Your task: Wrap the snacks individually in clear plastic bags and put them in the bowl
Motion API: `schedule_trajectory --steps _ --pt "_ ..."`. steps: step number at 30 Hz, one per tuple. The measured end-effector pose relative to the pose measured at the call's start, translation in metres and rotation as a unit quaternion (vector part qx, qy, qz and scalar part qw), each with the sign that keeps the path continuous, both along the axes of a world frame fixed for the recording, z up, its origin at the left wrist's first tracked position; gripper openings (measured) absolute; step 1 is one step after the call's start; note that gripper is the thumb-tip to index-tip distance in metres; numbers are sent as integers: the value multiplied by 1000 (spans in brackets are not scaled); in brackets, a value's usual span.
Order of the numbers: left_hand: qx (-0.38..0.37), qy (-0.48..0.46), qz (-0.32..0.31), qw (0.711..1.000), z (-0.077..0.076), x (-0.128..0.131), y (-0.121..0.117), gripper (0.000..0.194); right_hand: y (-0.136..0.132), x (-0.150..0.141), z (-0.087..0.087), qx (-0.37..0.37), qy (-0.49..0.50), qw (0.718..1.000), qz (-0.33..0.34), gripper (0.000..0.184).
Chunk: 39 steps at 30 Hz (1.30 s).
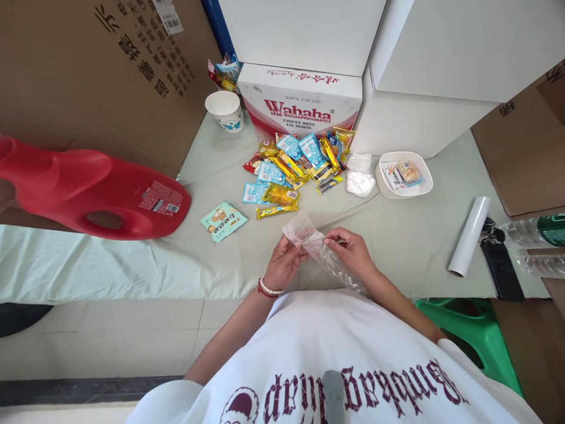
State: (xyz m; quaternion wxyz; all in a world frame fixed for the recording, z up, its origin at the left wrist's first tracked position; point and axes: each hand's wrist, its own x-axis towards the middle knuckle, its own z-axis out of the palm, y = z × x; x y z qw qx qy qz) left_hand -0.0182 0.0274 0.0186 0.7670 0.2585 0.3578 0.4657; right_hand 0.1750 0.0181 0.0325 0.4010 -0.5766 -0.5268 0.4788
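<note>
A clear plastic bag (329, 258) is stretched between my two hands above the front part of the table. My left hand (286, 259), with a beaded bracelet on its wrist, is closed on the bag's left end. At the bag's upper middle, the fingers of my right hand (351, 247) pinch the film. The rest of the bag hangs toward my shirt. Just beyond my hands lies a pile of wrapped snacks (291, 168) in yellow, blue and red packets. A mint-green packet (224, 221) lies apart to the left.
A red jug (101, 194) lies at left beside a cardboard box (110, 88). Behind the snacks stand a Wahaha carton (304, 106) and a paper cup (226, 111). To the right are a white bowl (406, 191) holding packets, a white roll (470, 235) and plastic bottles (525, 232).
</note>
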Motion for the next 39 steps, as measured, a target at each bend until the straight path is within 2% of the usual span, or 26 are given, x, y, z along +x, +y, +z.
schedule_trajectory --steps 3,5,7,9,13,21,29,39 --pt "-12 44 29 999 -10 3 2 47 -3 0 -5 58 -76 995 -12 20" --pt "-20 107 87 990 -16 4 2 44 -4 -1 -8 99 -137 986 -7 21" --pt "-21 181 165 969 -20 3 2 43 -6 -1 -12 130 -177 975 7 27" --pt "-11 230 209 950 -20 2 1 37 -6 -1 -16 145 -197 969 23 31" --pt "20 236 152 960 -15 2 2 25 -5 -2 -19 133 -234 962 43 31" --pt "41 280 126 951 -7 15 24 32 -6 -4 -17 137 -279 948 64 34" --pt "41 312 49 948 -3 18 28 26 -8 -5 -18 123 -257 956 71 32" --pt "37 332 35 942 -8 21 22 31 -11 -7 -22 193 -331 920 81 34"
